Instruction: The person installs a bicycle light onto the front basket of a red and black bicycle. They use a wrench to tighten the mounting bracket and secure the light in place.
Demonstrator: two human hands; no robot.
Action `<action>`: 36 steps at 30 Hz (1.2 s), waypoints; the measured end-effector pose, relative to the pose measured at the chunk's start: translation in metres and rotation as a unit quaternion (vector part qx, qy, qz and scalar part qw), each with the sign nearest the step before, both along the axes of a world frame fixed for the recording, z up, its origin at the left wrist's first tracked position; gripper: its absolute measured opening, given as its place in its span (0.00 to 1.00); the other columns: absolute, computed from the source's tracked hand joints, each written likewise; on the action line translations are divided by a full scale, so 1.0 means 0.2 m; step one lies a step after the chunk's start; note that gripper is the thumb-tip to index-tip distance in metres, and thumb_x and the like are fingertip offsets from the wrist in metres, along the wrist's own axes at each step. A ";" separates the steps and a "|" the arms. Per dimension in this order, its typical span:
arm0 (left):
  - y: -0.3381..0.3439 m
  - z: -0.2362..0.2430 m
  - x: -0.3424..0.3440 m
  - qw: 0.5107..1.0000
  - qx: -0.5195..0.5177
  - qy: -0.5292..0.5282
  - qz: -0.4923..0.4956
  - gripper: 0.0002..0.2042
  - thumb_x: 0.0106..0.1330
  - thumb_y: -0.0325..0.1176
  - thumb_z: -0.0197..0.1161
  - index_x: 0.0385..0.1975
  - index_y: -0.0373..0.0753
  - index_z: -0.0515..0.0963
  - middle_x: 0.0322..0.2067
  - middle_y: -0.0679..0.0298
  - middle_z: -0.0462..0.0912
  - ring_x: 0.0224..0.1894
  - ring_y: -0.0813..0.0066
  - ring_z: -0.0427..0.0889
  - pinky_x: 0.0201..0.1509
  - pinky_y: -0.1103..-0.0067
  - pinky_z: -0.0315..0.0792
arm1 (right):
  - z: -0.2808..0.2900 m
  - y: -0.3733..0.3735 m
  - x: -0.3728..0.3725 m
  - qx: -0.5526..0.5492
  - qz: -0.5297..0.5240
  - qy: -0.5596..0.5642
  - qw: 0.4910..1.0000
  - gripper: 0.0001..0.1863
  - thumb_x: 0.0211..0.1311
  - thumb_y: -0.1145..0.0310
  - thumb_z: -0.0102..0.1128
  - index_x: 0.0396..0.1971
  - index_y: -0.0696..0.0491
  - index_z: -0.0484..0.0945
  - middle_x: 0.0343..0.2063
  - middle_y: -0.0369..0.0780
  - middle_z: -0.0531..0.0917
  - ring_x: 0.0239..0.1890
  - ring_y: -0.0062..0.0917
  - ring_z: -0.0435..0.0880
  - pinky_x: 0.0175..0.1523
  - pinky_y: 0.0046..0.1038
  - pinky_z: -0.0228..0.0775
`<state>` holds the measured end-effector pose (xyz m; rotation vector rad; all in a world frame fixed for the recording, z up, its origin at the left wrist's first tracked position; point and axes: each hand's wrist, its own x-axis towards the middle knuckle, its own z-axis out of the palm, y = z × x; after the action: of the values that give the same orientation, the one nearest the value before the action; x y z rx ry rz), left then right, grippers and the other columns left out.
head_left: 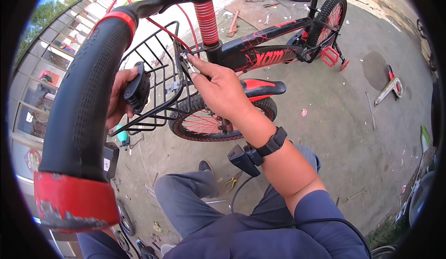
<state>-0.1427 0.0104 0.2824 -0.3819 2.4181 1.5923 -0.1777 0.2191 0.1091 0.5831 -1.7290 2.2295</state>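
Grasping a black oval piece (137,89) in the curled fingers of the left hand (119,96), near ten o'clock from mid-view, beside the handlebar grip (86,91). Apparently pinching a slim silvery piece (190,66) in the fingers of the right hand (220,89), at twelve o'clock, by the back of the black wire basket (170,102), toward ten on the bicycle (260,54). With pliers (232,181) on the ground (320,119) at six.
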 end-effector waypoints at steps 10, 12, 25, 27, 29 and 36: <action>0.00 0.01 -0.01 1.000 0.005 -0.005 -0.012 0.20 0.74 0.45 0.59 0.49 0.30 0.80 0.29 0.61 0.87 0.19 0.78 0.83 0.13 0.86 0.72 | 0.12 0.08 0.01 -0.124 0.216 -0.151 0.957 0.28 0.70 0.71 0.60 0.67 0.63 0.71 0.26 0.34 0.80 0.21 0.14 0.76 0.25 0.21 0.70; -0.02 0.00 -0.02 1.000 0.010 -0.007 -0.029 0.21 0.75 0.45 0.58 0.50 0.29 0.80 0.30 0.61 0.87 0.19 0.78 0.83 0.13 0.86 0.72 | 0.13 0.08 0.00 -0.148 0.244 -0.161 0.945 0.29 0.72 0.72 0.59 0.69 0.64 0.67 0.28 0.34 0.81 0.20 0.14 0.76 0.26 0.18 0.68; 0.03 0.00 -0.06 0.999 -0.032 -0.013 0.001 0.20 0.76 0.44 0.57 0.50 0.30 0.80 0.28 0.63 0.86 0.16 0.79 0.81 0.12 0.86 0.71 | 0.14 0.03 0.00 -0.211 0.257 -0.161 0.929 0.30 0.74 0.72 0.59 0.71 0.63 0.64 0.29 0.37 0.82 0.19 0.16 0.78 0.24 0.16 0.69; 0.06 -0.03 -0.05 0.998 0.048 -0.008 -0.033 0.20 0.76 0.46 0.57 0.48 0.32 0.80 0.26 0.63 0.85 0.16 0.78 0.81 0.12 0.86 0.70 | 0.14 0.06 0.00 -0.203 0.265 -0.176 0.926 0.29 0.74 0.72 0.59 0.72 0.61 0.65 0.29 0.36 0.82 0.19 0.16 0.78 0.22 0.16 0.67; 0.09 -0.05 -0.04 0.997 0.070 0.004 -0.014 0.20 0.76 0.47 0.57 0.48 0.32 0.80 0.25 0.63 0.84 0.15 0.78 0.81 0.12 0.86 0.70 | 0.15 0.07 0.01 -0.201 0.270 -0.186 0.923 0.29 0.74 0.72 0.58 0.72 0.59 0.65 0.28 0.36 0.82 0.18 0.16 0.78 0.21 0.15 0.65; 0.06 -0.06 -0.05 0.997 0.079 0.005 0.000 0.22 0.75 0.49 0.58 0.48 0.32 0.80 0.23 0.64 0.83 0.15 0.77 0.79 0.13 0.86 0.69 | 0.15 0.06 0.01 -0.213 0.275 -0.196 0.917 0.30 0.73 0.72 0.59 0.72 0.59 0.64 0.27 0.36 0.82 0.16 0.17 0.79 0.18 0.16 0.62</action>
<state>-0.1523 0.0228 0.2695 -0.3451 2.2782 1.7735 -0.1763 0.2312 0.1398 0.5993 -1.2424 3.1894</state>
